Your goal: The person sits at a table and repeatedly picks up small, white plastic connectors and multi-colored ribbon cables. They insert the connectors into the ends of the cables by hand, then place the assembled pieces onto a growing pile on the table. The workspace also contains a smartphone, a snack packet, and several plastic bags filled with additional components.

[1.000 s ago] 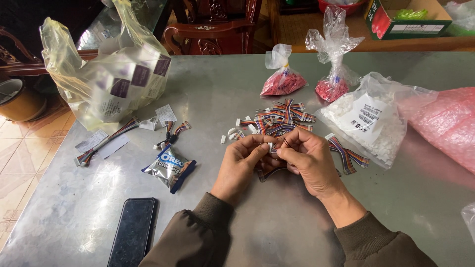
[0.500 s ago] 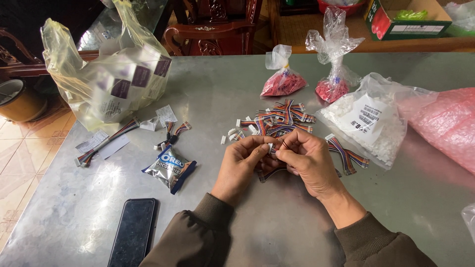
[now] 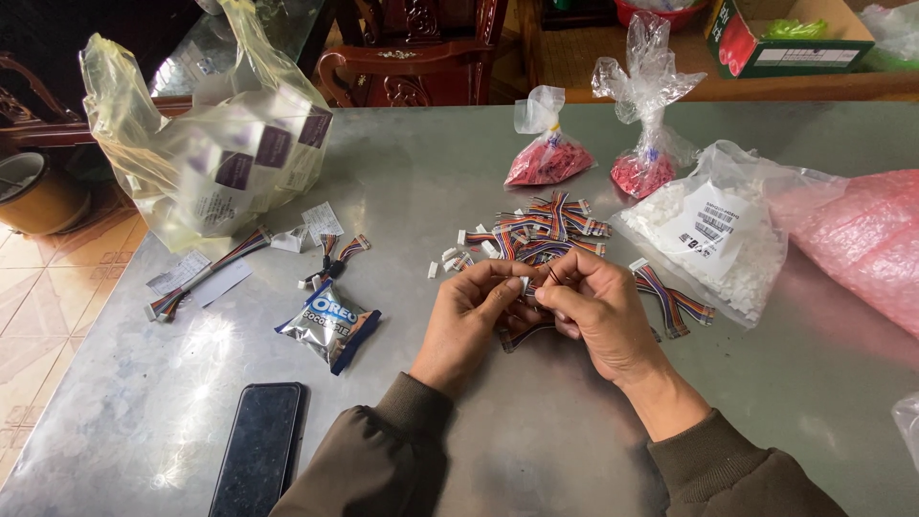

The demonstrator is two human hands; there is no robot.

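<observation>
No shift since the earlier frame: both hands stay at frame centre over the table (image 3: 574,421). Left hand (image 3: 469,321) and right hand (image 3: 593,311) meet fingertip to fingertip, pinching a small white connector (image 3: 525,283) with coloured wires (image 3: 522,333) trailing beneath. Wire pile (image 3: 546,230) just above them. Snack packet (image 3: 328,324) at left, phone (image 3: 258,448) lower left, bag of white parts (image 3: 713,235) at right.

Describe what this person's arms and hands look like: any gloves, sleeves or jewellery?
Both hands are bare: no gloves, and no rings or watch show. The left hand and right hand come out of long, dark olive-brown sleeves of soft, thick cloth, with ribbed knit cuffs snug at the wrists. No markings on the cloth.
</observation>
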